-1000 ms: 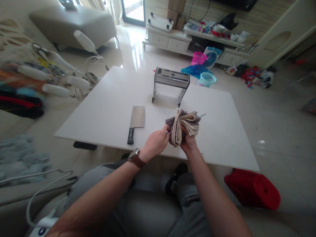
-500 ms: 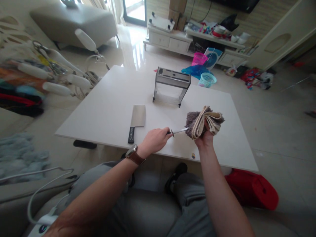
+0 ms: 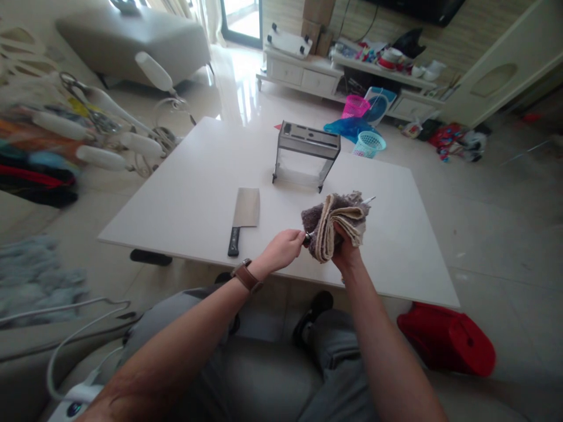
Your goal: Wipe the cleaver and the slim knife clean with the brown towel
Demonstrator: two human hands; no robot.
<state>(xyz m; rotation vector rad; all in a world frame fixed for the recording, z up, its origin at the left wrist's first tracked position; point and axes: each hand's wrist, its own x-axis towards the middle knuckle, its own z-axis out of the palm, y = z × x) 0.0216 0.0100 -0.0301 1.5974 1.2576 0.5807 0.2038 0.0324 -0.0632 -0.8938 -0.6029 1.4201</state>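
Note:
My left hand (image 3: 288,247) is closed on the dark handle of a sharpening steel, a slim metal rod with a small guard. The tip of the sharpening steel (image 3: 370,200) pokes out past the far right side of a folded towel (image 3: 328,225). That towel is grey-brown and beige, wrapped around the shaft and hiding most of it. My right hand (image 3: 349,253) grips the towel from below, its fingers partly covered by the folds. Left of my hands, a cleaver (image 3: 247,208) lies flat on the white table (image 3: 185,187), its black handle towards me.
A knife block (image 3: 308,138) with a slotted grey top and see-through sides stands beyond my hands. On the floor past the table are a light blue basket (image 3: 368,143) and a pink basket (image 3: 355,106). A red object (image 3: 448,339) sits by the table's right front corner.
My right hand and the towel have slid left along the sharpening steel, up to its guard. The rod's tip now shows beyond the towel. The cleaver and knife block have stayed put.

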